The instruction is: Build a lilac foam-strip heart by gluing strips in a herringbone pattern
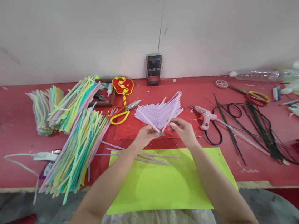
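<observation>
A lilac fan of woven pipe cleaners (156, 113) lies in front of me, its narrow end pointing toward my body. My left hand (146, 135) is closed at that narrow end, pinching its left side near a small greyish bit I cannot make out. At the lower right edge, the bent fingers and thumb of my right hand (182, 129) pinch the strands of the same fan. Beneath it is a red board (124, 131). Several loose lilac pipe cleaners (154, 158) rest just below my left hand on a yellow-green sheet (171, 185).
Bundles of pastel pipe cleaners (80, 145) are heaped at left. Scissors (124, 113) lie beyond my left hand. A pink glue gun (206, 116) with a black cord, dark green stems (262, 128) and more scissors (257, 98) lie at right. A phone (154, 70) leans on the wall.
</observation>
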{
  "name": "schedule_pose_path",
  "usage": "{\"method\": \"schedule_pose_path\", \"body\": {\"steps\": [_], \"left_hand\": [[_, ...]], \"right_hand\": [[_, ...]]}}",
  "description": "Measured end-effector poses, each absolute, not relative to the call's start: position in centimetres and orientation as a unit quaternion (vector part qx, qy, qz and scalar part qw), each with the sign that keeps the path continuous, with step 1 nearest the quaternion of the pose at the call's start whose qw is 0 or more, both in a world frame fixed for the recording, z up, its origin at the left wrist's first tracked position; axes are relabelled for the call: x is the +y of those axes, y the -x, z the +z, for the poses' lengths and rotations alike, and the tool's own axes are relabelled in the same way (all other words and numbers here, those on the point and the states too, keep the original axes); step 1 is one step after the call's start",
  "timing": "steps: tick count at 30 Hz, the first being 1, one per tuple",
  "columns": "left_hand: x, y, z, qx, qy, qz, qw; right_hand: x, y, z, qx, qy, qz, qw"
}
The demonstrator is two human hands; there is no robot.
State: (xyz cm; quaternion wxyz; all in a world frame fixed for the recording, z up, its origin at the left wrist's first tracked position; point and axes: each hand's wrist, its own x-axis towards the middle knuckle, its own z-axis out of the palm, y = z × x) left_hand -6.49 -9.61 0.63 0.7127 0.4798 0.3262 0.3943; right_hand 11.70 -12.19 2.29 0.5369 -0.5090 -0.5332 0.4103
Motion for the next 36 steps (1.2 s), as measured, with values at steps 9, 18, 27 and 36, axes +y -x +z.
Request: {"method": "schedule_pose_path", "body": {"steps": [9,18,27,36], "left_hand": [[-9.8,6.3,0.7,0.318,-0.467,0.372,0.736],[-9.5,6.9,0.7,0.366,-0.516,0.398,0.664],[-10.9,7.1,1.1,0.409,-0.696,0.388,0.444],[-11.2,7.1,1.5,0.431,-0.786,0.303,0.325]], "right_hand": [[-12.3,-11.1,2.0,-0.484,0.46,0.556,0.495],[-12.4,-10.2,1.8,-0.503,0.486,0.522,0.487],[-12.5,-9.8,1.9,-0.501,0.507,0.506,0.486],[-12.6,-10.2,1.9,-0.538,0.494,0.485,0.48]]}}
